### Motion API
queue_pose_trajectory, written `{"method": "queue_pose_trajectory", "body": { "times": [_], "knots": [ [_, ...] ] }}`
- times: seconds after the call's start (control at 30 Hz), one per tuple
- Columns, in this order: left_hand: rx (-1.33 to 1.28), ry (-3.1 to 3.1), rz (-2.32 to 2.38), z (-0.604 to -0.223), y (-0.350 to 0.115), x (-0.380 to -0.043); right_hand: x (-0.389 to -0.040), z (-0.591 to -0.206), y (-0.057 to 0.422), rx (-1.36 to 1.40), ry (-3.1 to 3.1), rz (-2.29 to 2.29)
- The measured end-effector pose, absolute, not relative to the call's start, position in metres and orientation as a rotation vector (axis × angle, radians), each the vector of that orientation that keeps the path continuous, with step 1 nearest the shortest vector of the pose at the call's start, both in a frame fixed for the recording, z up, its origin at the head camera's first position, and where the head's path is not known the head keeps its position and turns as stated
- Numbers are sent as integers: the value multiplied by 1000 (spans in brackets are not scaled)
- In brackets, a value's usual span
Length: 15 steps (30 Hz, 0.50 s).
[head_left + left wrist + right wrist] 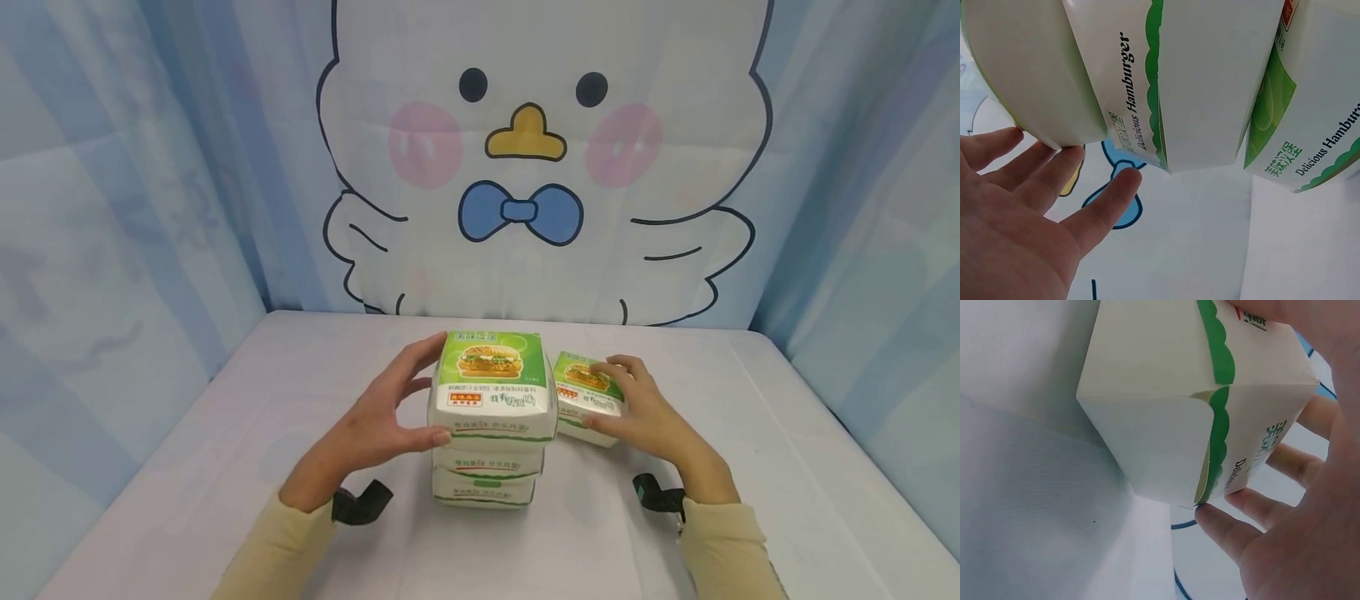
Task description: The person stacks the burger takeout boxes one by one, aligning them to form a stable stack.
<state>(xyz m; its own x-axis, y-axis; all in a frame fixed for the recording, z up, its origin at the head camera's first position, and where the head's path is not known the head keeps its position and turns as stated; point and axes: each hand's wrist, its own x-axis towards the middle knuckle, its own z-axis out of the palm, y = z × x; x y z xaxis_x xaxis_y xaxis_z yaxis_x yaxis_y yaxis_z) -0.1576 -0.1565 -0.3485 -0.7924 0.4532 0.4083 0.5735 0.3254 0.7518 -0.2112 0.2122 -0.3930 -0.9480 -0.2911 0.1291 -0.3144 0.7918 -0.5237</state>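
Observation:
Three hamburger boxes stand one on another, white below with green burger-printed lids. My left hand [375, 421] grips the top hamburger box [491, 383] at its left side, thumb on the front and fingers toward the back. Under it sit the middle box [487, 461] and the bottom box [480, 490]. In the left wrist view, fingertips touch the edge of the top box [1029, 69]. Just right of the stack, my right hand [648, 408] holds another hamburger box [581, 392], thumb on the near side, fingers over the far right. In the right wrist view, fingertips touch this box [1147, 437].
A white cloth covers the table [300, 375]. Behind it hangs a curtain [525, 275] with a cartoon bird, and blue-white curtains [112, 208] close both sides. A black strap [362, 502] is on each wrist.

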Motion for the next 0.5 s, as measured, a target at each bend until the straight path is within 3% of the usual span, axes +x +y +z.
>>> {"method": "queue_pose_trajectory", "body": {
  "times": [0.5],
  "knots": [
    [-936,-2466,-1425,-348,-155,-157,-205,-373,216,523,-2763,912]
  ]
}}
